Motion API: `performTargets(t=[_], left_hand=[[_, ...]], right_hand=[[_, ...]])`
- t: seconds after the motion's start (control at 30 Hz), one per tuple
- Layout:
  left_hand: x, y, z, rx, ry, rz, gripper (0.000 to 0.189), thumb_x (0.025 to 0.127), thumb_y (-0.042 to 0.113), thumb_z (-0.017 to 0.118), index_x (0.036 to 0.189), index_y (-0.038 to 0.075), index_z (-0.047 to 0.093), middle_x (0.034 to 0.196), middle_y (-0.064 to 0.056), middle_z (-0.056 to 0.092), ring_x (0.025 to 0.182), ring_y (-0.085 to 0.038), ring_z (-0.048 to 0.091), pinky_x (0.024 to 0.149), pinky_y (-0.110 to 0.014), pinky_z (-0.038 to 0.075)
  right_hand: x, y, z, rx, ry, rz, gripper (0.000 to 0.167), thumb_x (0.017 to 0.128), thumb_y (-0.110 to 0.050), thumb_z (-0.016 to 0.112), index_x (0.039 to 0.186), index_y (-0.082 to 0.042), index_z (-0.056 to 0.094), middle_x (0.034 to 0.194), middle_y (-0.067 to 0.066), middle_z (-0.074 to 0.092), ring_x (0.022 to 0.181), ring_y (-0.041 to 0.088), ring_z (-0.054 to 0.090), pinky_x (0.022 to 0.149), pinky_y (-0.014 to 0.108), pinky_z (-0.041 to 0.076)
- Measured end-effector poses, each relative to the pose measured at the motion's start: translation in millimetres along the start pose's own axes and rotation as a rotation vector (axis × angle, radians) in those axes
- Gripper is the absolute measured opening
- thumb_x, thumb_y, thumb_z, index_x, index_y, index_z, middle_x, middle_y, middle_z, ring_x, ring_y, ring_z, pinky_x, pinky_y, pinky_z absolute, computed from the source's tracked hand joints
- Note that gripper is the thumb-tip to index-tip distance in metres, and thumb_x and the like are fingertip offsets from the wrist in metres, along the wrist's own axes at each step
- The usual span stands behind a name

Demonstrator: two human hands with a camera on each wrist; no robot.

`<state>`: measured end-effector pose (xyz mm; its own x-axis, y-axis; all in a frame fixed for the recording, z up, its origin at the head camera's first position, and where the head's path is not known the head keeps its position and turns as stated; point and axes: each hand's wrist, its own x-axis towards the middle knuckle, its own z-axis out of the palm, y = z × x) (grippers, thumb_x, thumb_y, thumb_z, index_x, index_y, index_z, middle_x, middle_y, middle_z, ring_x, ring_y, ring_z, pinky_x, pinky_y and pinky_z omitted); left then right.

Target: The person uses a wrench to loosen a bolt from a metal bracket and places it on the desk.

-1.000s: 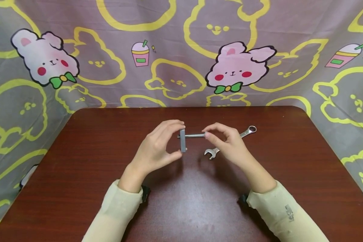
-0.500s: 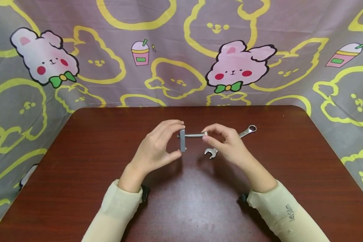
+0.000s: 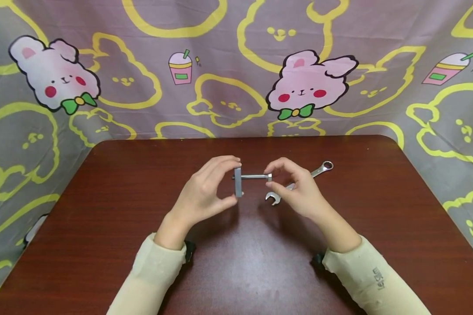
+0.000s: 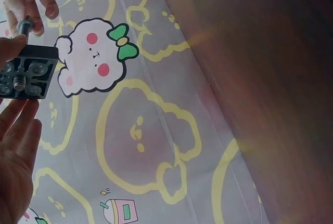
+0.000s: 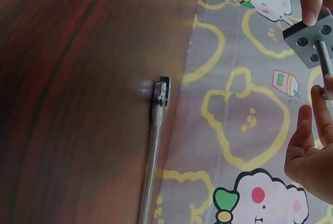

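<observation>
A grey square metal plate (image 3: 238,182) with holes stands on edge above the table. My left hand (image 3: 206,188) grips it between fingertips at the top edge and thumb below. A long silver bolt (image 3: 254,176) runs sideways through the plate, its threaded tip (image 4: 20,82) poking out on the left-hand side. At the other end, thumb and fingers of my right hand (image 3: 295,186) pinch the hex head (image 3: 270,177). Several holes surround the bolt on the plate's face (image 5: 303,42) in the right wrist view.
A combination wrench (image 3: 322,168) lies on the dark red-brown table (image 3: 236,271), behind and under my right hand, partly hidden by it. A patterned curtain (image 3: 228,52) with cartoon bunnies hangs round the table's back and sides.
My right thumb and fingers have shifted round the bolt head, which now shows more between them. The left hand keeps the plate in nearly the same place. The head view has tilted slightly.
</observation>
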<state>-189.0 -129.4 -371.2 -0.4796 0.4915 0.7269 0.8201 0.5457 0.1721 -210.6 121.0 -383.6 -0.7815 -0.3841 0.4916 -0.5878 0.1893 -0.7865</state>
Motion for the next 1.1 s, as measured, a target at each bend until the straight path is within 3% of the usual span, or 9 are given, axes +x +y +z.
performTargets(t=[0.23,0.43,0.67,0.87,1.1], left_hand=[[-0.1,1.1,-1.8,0.015,0.009,0.014,0.065,0.064,0.004,0.081,0.124,0.001,0.056,0.129,-0.013,0.062,0.120,-0.025,0.059,0.099,-0.036,0.053],[0.8,4.6,-1.6,0.022,0.012,0.031,0.065,0.063,0.003,0.082,0.123,0.001,0.057,0.128,-0.013,0.062,0.120,-0.025,0.059,0.101,-0.035,0.051],[0.7,6.5,-2.4,0.039,0.001,0.032,0.064,0.065,0.005,0.082,0.123,0.001,0.058,0.128,-0.013,0.062,0.121,-0.025,0.059,0.102,-0.035,0.051],[0.1,5.8,-2.4,0.042,-0.010,0.024,0.065,0.064,0.004,0.083,0.123,0.002,0.057,0.129,-0.012,0.062,0.121,-0.024,0.059,0.100,-0.034,0.052],[0.4,4.5,-0.5,0.023,-0.008,0.026,0.065,0.064,0.004,0.082,0.123,0.002,0.057,0.128,-0.013,0.062,0.121,-0.024,0.059,0.102,-0.034,0.051]], right_hand=[[-0.8,5.6,-6.2,-0.047,0.001,-0.006,0.021,0.088,-0.001,0.071,0.108,-0.003,0.069,0.101,0.005,0.069,0.091,0.004,0.061,0.079,0.019,0.049],[-0.2,6.1,-8.4,-0.065,-0.039,0.018,0.012,0.092,-0.003,0.066,0.101,-0.004,0.072,0.091,0.003,0.067,0.083,0.005,0.057,0.070,0.023,0.049],[-0.3,3.2,-9.0,-0.061,-0.073,0.063,0.012,0.091,-0.005,0.068,0.102,-0.005,0.071,0.092,0.003,0.068,0.077,0.006,0.057,0.062,0.022,0.048],[-2.0,1.7,-6.7,-0.085,-0.059,0.015,0.025,0.084,-0.002,0.075,0.107,-0.008,0.065,0.091,0.003,0.068,0.083,0.007,0.061,0.061,0.022,0.049],[-3.6,3.6,-4.1,-0.088,-0.019,-0.041,0.028,0.081,0.003,0.076,0.103,-0.008,0.063,0.097,0.003,0.066,0.087,0.008,0.060,0.064,0.019,0.050]])
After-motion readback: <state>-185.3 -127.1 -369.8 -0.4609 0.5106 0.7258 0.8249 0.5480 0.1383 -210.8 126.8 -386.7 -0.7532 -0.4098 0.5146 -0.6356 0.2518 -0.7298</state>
